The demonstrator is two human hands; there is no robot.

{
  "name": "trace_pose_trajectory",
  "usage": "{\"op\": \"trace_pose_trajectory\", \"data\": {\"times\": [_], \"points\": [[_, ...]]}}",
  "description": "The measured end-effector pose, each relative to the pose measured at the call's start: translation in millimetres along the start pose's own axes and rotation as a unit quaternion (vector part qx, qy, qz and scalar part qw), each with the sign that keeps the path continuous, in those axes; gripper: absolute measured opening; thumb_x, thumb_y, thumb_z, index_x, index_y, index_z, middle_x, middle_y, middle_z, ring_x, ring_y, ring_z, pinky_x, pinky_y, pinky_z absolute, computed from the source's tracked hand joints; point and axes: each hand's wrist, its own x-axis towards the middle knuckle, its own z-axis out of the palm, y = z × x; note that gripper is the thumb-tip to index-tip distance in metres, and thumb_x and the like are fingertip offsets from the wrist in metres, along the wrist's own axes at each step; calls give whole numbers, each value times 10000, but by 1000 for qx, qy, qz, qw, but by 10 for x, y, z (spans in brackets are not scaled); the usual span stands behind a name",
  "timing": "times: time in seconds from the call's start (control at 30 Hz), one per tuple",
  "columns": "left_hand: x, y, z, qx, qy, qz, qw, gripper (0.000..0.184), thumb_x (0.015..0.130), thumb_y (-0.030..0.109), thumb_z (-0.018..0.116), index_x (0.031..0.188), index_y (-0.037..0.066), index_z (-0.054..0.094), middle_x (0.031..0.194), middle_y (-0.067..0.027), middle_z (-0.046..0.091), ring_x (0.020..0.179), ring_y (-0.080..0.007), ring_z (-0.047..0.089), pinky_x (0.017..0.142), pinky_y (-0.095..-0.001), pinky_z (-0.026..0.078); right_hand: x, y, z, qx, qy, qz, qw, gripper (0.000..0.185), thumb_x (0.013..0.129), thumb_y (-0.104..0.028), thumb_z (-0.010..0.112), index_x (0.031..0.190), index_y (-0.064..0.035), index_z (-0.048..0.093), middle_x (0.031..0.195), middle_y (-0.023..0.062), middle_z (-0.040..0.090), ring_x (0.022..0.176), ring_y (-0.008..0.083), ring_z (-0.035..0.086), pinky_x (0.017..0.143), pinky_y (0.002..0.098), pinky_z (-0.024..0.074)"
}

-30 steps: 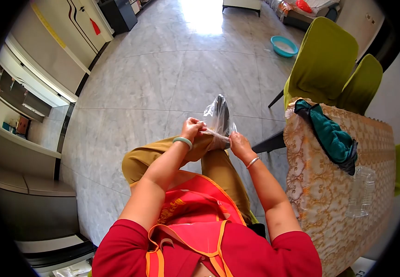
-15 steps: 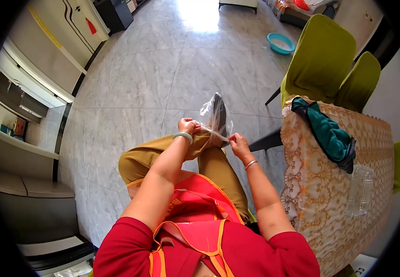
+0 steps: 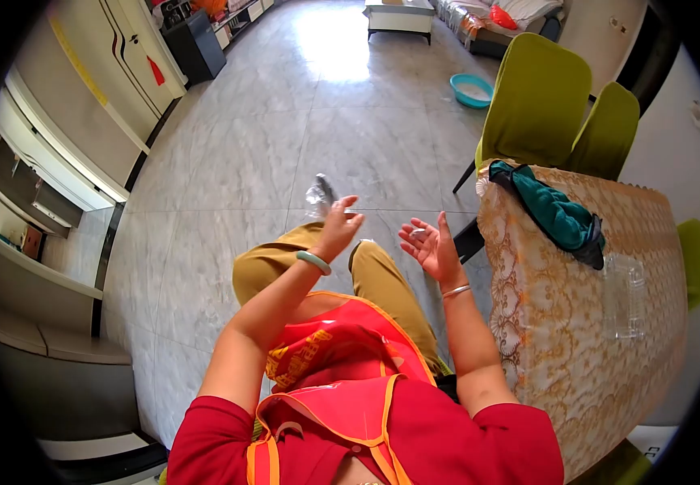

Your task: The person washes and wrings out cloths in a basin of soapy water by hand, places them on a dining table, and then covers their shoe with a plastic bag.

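Note:
My left hand (image 3: 340,230), with a pale green bangle at its wrist, is raised over my bent knee with its fingers apart and holds nothing. Just beyond it, a clear plastic shoe cover (image 3: 316,198) wraps a dark shoe (image 3: 325,187); part of the foot is hidden behind this hand. To the right, my right hand (image 3: 435,252) is turned palm up, fingers spread, a silver bangle on its wrist. A small shiny spot shows at its fingers, too small to name. Both hands are clear of the shoe, above my mustard trousers (image 3: 390,279).
On my right stands a table with a patterned cloth (image 3: 544,339), bearing a teal and dark cloth item (image 3: 556,212) and a clear plastic tray (image 3: 625,297). Green chairs (image 3: 534,101) stand beyond it. A blue basin (image 3: 471,91) sits on the tiled floor, with a cabinet (image 3: 67,368) left.
Both hands have let go of the plastic at the shoe and drawn apart, the right turning palm up. The covered foot has moved left, and the view has tilted up slightly.

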Motion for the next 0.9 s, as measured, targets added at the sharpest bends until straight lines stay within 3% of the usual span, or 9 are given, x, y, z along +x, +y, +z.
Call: {"op": "trace_pose_trajectory", "data": {"times": [0.13,0.37,0.43,0.47,0.53,0.6,0.67,0.77,0.9], "points": [[-293,460,386,42,-86,121,988,348,813,46,542,1158,46,499,1125,-133,472,935,-221,561,754,-290,491,-92,-56,129,-83,-19,-13,996,444,903,-297,421,1215,17,382,1126,145,512,1022,233,525,880,339,423],[-485,637,634,96,-170,183,964,292,777,-22,544,1062,40,549,1021,-111,553,900,-196,574,683,-279,498,-291,-104,276,-395,-67,-159,903,338,778,-3,502,1113,34,504,1013,119,595,902,150,575,824,266,442],[-483,830,627,140,-145,242,949,239,760,-39,536,982,40,578,950,-101,587,884,-214,575,664,-299,493,-492,-262,404,-639,19,-203,741,305,781,-28,517,1083,7,534,1020,105,604,940,178,570,855,288,426],[-472,978,628,219,-93,393,888,226,752,-30,530,952,54,594,927,-98,600,849,-255,573,688,-327,480,-567,-344,447,-643,24,-205,738,305,781,-28,517,1083,7,534,1020,105,604,940,178,570,855,288,426],[-381,1030,677,200,-145,354,902,222,750,-13,535,949,64,600,917,-91,607,875,-270,559,734,-340,461,-732,-482,516,-666,105,-386,629,287,744,-42,518,1027,-16,564,1028,143,586,985,281,545,880,344,407],[-316,1169,712,158,-235,219,934,225,752,25,546,959,91,603,928,-80,613,911,-279,534,817,-359,415,-898,-760,625,-657,181,-428,593,285,742,-60,547,1024,-21,566,1079,161,560,1028,316,510,901,371,393],[-185,1234,855,187,-197,321,907,219,755,26,546,956,89,604,906,-77,613,888,-270,540,796,-355,425,-976,-1110,568,-703,236,-483,465,290,739,-72,564,1025,-25,569,1113,165,542,1052,326,497,914,387,381],[-11,1303,1024,199,-123,466,853,206,761,28,548,949,88,607,813,-71,605,791,-255,565,709,-333,462,-1053,-1512,419,-746,325,-439,382,365,740,-126,590,1090,-36,539,1138,161,527,1105,333,456,938,408,352],[149,1325,1100,129,-220,303,918,310,756,29,562,1057,101,559,978,-90,530,811,-241,569,714,-329,474,-916,-1630,43,-817,417,-283,281,493,721,-196,625,1172,-50,486,1175,146,505,1127,314,436,937,399,343]]}}
